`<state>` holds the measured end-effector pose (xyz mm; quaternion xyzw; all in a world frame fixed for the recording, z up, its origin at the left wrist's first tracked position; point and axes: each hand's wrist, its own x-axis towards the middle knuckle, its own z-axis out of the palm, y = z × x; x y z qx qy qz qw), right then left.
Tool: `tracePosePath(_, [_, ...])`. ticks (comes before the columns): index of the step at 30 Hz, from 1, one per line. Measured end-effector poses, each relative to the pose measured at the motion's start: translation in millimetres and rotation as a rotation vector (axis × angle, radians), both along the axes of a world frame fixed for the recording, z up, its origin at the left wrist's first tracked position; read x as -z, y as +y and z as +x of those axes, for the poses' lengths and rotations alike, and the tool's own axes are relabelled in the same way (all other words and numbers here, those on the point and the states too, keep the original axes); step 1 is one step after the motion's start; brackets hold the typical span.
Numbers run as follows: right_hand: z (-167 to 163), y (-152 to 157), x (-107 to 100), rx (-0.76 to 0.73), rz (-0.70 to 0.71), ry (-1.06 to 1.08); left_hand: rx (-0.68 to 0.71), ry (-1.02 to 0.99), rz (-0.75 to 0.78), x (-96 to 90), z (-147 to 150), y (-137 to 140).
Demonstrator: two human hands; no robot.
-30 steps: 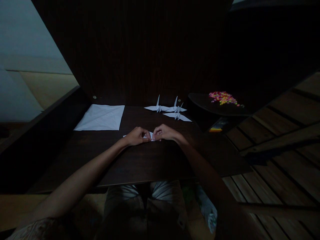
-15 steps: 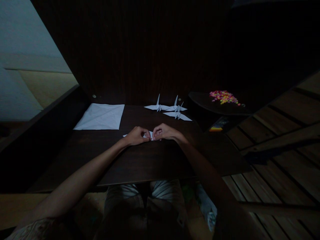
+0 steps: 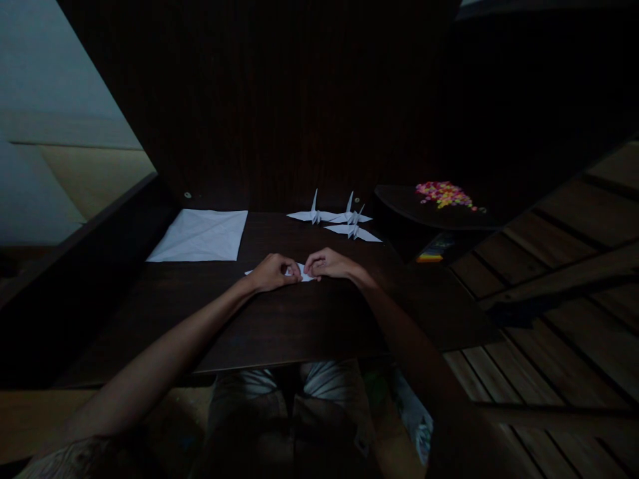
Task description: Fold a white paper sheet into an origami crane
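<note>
a small white paper [image 3: 306, 273] is held low on the dark table [image 3: 294, 326], between the two hands and nearer the front than the other papers. by the left hand [image 3: 273, 271] it is pinched, thumb and forefinger being brought almost together at its middle. the right hand [image 3: 330, 264] is narrowed, its fingertips set on the paper's right part; whether the paper is gripped there or only pressed cannot be told.

a fold is, it seems, being shaped or creased. for the next move, a steady hold by the left hand and a firm, even press along the edge by the right appear to be called for.

three folded paper cranes [image 3: 353, 231] are set behind the hands, and a creased white sheet [image 3: 202, 235] is laid to the left. most of the small paper is covered by the fingers, only a tip being shown beyond the left hand, so its folds cannot be made out. the right forearm is largely lost in shadow.
</note>
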<state>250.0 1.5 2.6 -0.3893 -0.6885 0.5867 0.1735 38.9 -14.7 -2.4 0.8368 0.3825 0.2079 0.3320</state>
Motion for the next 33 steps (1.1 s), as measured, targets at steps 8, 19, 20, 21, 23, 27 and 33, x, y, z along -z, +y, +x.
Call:
tracePosePath(8, [-3.7, -0.8, 3.6, 0.022, 0.086, -0.037, -0.011, 0.008, -0.007, -2.3, 1.6, 0.2])
tracePosePath(19, [-2.1, -1.2, 1.3, 0.010, 0.081, -0.036, 0.004, -0.015, -0.005, 0.5, 1.3, -0.8])
tracePosePath(20, [-2.4, -1.4, 0.9, 0.012, 0.085, -0.040, 0.006, -0.012, -0.004, 0.6, 1.4, -0.6])
tracePosePath(21, [-2.6, -1.6, 0.5, 0.014, 0.086, -0.042, 0.011, -0.010, -0.006, 0.6, 1.4, -0.3])
tracePosePath(23, [-2.9, -1.9, 0.2, 0.016, 0.082, -0.043, 0.020, -0.014, -0.014, 0.6, 1.3, 0.1])
tracePosePath(27, [-2.8, -1.7, 1.5, 0.015, 0.080, -0.035, 0.037, -0.036, -0.024, 0.3, 1.2, 0.3])
tracePosePath(33, [-2.2, -0.8, 3.4, 0.024, 0.072, -0.022, 0.043, -0.042, -0.036, -0.6, 1.9, -0.7])
